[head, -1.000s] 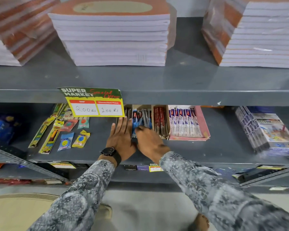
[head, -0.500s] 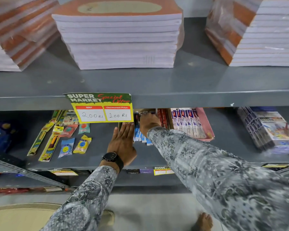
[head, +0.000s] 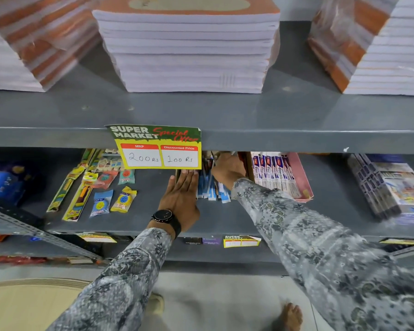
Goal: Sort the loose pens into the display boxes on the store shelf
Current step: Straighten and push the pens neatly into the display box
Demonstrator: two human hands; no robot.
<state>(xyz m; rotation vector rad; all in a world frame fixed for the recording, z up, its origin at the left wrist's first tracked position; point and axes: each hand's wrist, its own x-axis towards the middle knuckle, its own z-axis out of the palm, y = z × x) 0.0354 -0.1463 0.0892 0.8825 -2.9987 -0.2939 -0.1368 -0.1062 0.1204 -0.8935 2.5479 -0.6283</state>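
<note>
Left hand (head: 181, 195) lying flat and spread at 9 o'clock of the blue-capped pens (head: 210, 187), likely bracing their display box, while right hand (head: 227, 169) is reaching deep at 12 o'clock, grip hidden.

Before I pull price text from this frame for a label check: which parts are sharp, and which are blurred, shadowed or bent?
Head view: the price sign is sharp, reading 200 Rs and 100 Rs; the boxed packs at far right smear with blur; the right hand reaches into shadow under the upper shelf, so the pens there are dim; wide-angle distortion tilts the notebook stacks outward.
</note>
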